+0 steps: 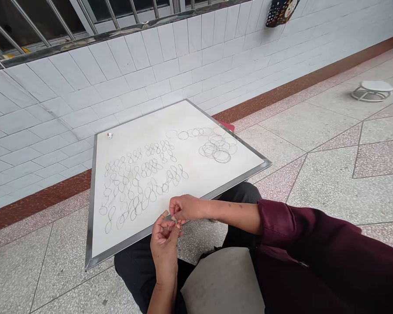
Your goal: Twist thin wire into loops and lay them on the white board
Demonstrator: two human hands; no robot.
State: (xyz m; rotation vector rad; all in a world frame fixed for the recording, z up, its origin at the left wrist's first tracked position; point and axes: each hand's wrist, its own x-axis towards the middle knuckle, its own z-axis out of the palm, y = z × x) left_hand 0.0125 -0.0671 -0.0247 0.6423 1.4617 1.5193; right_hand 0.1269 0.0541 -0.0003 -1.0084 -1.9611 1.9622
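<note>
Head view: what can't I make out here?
All in the head view:
Strand: full shape, covered by the left hand and right hand.
Piled rings: exact count; thin and overlapping.
Red object: identity; partly hidden by the table.
Left forearm: cut off by the bottom edge.

Left hand [165,244]: palm side partly turned up, index finger raised, thumb pressed in toward the bent fingers.
Left forearm [162,296]: bare, rising steeply from the lower edge of view.
Right hand [189,207]: back uppermost, fingers curled, thumb and forefinger in a pinch.
Right wrist [205,209]: near straight.
Right forearm [232,211]: bare, entering from the right, almost level.
Fingertips: both hands' close together, right slightly above left.
</note>
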